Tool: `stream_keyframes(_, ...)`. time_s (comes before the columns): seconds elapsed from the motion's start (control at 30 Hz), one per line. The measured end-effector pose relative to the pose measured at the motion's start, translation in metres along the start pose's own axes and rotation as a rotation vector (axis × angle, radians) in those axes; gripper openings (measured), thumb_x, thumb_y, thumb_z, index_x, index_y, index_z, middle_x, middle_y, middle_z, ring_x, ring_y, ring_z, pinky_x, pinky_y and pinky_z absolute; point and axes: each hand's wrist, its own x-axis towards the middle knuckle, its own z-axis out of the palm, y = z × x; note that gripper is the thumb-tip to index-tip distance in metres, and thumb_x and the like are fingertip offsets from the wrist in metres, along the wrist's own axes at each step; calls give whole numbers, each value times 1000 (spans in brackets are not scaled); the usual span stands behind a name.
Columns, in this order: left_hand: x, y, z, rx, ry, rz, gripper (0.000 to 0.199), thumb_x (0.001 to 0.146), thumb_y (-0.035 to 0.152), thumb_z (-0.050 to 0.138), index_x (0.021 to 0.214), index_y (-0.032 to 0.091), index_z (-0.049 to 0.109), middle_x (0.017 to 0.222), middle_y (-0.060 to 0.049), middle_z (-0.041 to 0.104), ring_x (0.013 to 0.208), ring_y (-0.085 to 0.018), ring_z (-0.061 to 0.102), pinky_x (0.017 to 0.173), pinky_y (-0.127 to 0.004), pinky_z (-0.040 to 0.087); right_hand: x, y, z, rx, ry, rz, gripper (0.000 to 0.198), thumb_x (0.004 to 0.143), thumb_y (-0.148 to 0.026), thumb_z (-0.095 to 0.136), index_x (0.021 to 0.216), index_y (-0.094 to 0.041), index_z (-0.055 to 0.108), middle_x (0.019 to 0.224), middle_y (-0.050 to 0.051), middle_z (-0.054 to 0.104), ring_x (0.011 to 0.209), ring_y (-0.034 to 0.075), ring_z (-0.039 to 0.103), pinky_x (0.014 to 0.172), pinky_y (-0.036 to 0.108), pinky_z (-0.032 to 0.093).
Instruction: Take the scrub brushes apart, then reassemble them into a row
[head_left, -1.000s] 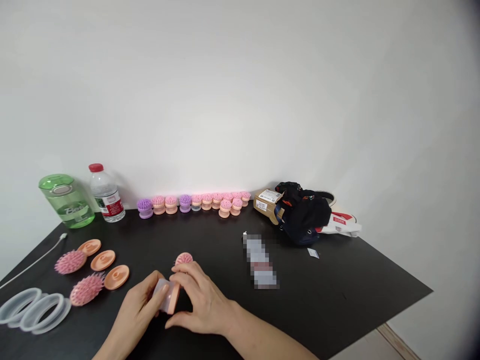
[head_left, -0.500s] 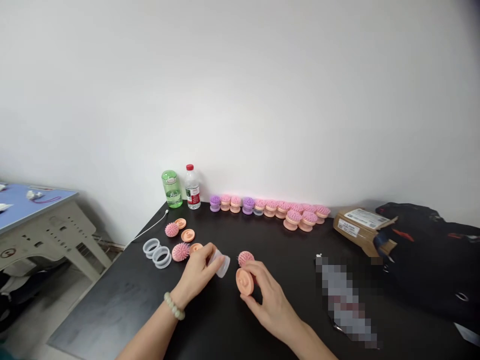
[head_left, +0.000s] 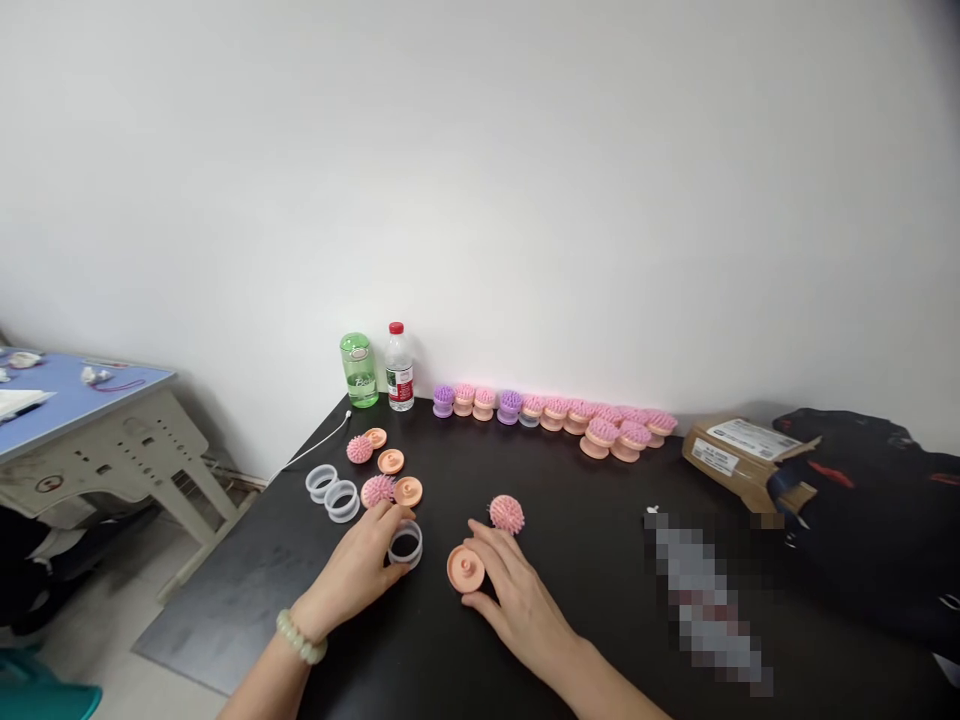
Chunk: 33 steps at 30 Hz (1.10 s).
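Observation:
My left hand (head_left: pixel 358 562), with a beaded bracelet at the wrist, has thumb and fingers around a translucent plastic ring (head_left: pixel 420 550) low at the tabletop. My right hand (head_left: pixel 521 598) pinches the right edge of a peach round cap (head_left: pixel 457 580), its inner side with a small central post facing up. Just beyond those fingers lies a pink bristled brush head (head_left: pixel 507 513). Beyond my left hand are another pink bristled piece (head_left: pixel 376 490) and a peach cap (head_left: pixel 409 491). Two more translucent rings (head_left: pixel 343 503) lie to its left.
Assembled pink and purple scalp brushes (head_left: pixel 555 412) line the wall. A green bottle (head_left: pixel 359 372) and a red-capped water bottle (head_left: pixel 400 370) stand at the back left. On the right are a cardboard box (head_left: pixel 739 455), a dark bag (head_left: pixel 862 540) and a pixelated item (head_left: pixel 709 600).
My left hand has lowered the ring to the tabletop, moving left. My right hand has brought the cap left and down, turning its inner side up. The view has shifted slightly.

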Motion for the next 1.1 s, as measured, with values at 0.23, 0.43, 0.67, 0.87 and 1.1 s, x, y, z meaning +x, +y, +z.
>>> stream_keyframes(0.23, -6, 6, 15, 31, 84, 77, 79, 66, 15, 82, 136, 31, 48, 133, -9, 52, 124, -33, 50, 102, -50, 46, 3, 24, -37, -132, 73, 231, 90, 70, -28, 83, 147, -23, 36, 160, 15, 25, 147, 37, 22, 112, 58, 37)
stream_keyframes(0.43, -18, 20, 37, 193, 11, 180, 93, 58, 28, 92, 139, 36, 46, 143, -12, 47, 135, -41, 40, 108, -65, 38, 1, 25, -16, 45, -218, 301, 112, 64, -24, 86, 154, -28, 20, 165, 14, 6, 150, 34, 19, 116, 53, 33)
stream_keyframes(0.67, -18, -1, 25, 249, 98, 141, 64, 75, 2, 68, 131, 28, 52, 131, -10, 56, 121, -31, 53, 102, -51, 48, 27, 2, 35, -38, -208, 52, 102, 65, -20, 89, 150, -28, 34, 161, 20, 18, 146, 39, 27, 111, 56, 39)
stream_keyframes(0.87, 20, -34, 9, 259, 105, 169, 58, 78, -4, 49, 130, 23, 50, 128, -9, 57, 115, -25, 57, 96, -42, 52, 88, -2, 53, -64, -290, 53, 101, 68, -27, 88, 152, -22, 32, 160, 24, 19, 146, 41, 25, 111, 56, 38)
stream_keyframes(1.1, 63, -53, 2, 335, 151, 88, 55, 76, -5, 48, 125, 21, 50, 123, -11, 56, 114, -26, 56, 94, -44, 50, 141, 13, 62, -59, -279, 111, 94, 74, -29, 83, 152, -20, 31, 159, 26, 20, 146, 42, 26, 111, 57, 37)
